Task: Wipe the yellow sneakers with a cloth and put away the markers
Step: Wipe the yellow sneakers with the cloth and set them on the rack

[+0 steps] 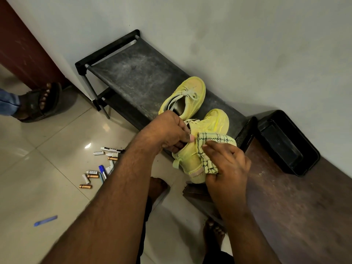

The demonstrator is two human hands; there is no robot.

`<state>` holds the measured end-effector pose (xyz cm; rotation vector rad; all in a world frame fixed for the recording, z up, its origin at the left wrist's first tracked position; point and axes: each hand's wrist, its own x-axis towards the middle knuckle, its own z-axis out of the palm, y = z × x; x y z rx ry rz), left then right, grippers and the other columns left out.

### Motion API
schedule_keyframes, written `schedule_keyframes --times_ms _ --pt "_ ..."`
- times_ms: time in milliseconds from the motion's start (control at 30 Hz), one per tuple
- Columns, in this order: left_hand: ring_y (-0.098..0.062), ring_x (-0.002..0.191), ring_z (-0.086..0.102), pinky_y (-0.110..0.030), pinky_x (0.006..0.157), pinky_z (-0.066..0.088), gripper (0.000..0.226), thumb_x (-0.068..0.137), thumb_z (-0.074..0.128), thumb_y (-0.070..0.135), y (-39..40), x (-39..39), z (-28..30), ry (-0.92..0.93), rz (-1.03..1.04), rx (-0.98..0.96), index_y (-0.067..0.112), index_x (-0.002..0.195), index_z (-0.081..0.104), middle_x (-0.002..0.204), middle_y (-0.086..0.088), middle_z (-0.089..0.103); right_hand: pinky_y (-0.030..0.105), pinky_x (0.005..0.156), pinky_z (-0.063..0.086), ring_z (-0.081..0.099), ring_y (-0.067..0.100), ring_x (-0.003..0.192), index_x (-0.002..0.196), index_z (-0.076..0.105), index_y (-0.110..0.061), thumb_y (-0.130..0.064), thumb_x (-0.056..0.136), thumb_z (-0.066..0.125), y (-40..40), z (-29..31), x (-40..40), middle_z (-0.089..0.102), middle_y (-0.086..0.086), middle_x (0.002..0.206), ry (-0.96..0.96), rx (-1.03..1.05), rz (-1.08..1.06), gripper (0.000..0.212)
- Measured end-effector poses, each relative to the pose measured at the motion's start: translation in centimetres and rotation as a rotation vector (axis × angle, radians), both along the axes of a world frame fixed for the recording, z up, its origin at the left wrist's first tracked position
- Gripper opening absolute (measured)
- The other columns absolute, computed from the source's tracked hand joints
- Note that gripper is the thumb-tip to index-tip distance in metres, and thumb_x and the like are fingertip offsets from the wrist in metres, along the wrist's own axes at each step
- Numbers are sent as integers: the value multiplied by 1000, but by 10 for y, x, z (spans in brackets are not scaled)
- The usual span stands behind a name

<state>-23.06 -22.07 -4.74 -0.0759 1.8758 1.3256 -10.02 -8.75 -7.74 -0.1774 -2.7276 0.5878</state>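
Note:
Two yellow sneakers are on a dusty black shoe rack (133, 73). The far sneaker (187, 96) rests flat on the rack. The near sneaker (207, 134) is gripped at its opening by my left hand (169, 132). My right hand (226, 168) presses a pale checked cloth (211, 147) against the near sneaker's side and heel. Markers lie on the floor tiles to the left: a black-and-white marker (112, 149) and a blue marker (102, 171), mixed with several batteries (89, 177).
A black plastic bin (287, 143) sits on a brown wooden bench (297, 206) at the right, against the wall. Another person's sandalled foot (41, 101) stands at the left. A blue strip (45, 221) lies on the tiles. My bare feet (213, 233) are below.

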Motion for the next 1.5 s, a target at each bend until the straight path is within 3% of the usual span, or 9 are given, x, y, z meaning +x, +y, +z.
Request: schedule_keyframes --times_ms 167,367,500,600,733,1200,1267,1400,1500 --pt "-25 68 64 -49 72 60 10 81 74 5 1 -1 -1 66 8 -44 -3 87 70 78 -18 69 36 86 28 53 19 103 86 74 -17 -7 58 73 -17 3 1 71 -10 101 103 77 211 30" --pt "-27 74 66 -44 73 60 10 80 76 8 2 -1 -2 110 23 -84 1 85 71 84 -17 71 34 75 29 53 18 90 84 73 -19 -12 57 74 -25 8 1 70 -12 98 25 107 357 28" --pt "-31 81 69 -47 79 59 14 81 75 11 7 3 -1 125 10 -88 3 91 71 87 -16 71 35 71 41 52 24 83 91 73 -12 -17 64 51 -13 15 1 68 0 96 -42 54 143 35" --pt "-29 88 70 -45 83 58 14 81 76 13 9 4 -2 147 12 -94 5 92 71 87 -11 72 36 68 47 51 23 88 102 72 -9 -10 66 61 -15 21 5 61 6 99 -94 41 -35 37" --pt "-27 96 67 -42 88 56 18 82 75 15 11 5 -3 161 11 -117 5 97 70 91 -9 70 30 64 41 53 26 83 105 70 -3 1 58 80 -37 14 13 62 9 95 -111 76 61 48" --pt "-35 98 68 -48 85 57 26 84 71 12 14 4 -4 134 -44 -92 -3 104 66 101 -20 71 39 58 51 56 29 79 100 71 -2 -1 64 77 -32 13 2 59 11 90 -110 29 -77 37" --pt "-35 100 68 -42 85 57 27 86 68 12 15 5 -3 156 -62 -106 -3 108 66 106 -20 70 40 61 52 56 29 80 104 70 -2 0 65 74 -23 16 -1 58 11 90 -94 -1 -104 39" --pt "-34 105 65 -38 87 55 28 86 65 12 13 2 -4 178 -36 -128 -1 110 67 112 -20 69 22 56 40 54 22 74 93 72 -2 0 59 79 -42 13 13 61 8 86 -92 55 51 35" --pt "-34 105 65 -39 88 55 28 85 68 13 13 2 -6 155 -4 -113 0 110 67 111 -19 69 31 58 47 56 28 75 93 72 -3 2 52 80 -45 7 17 62 8 86 -103 59 95 42"
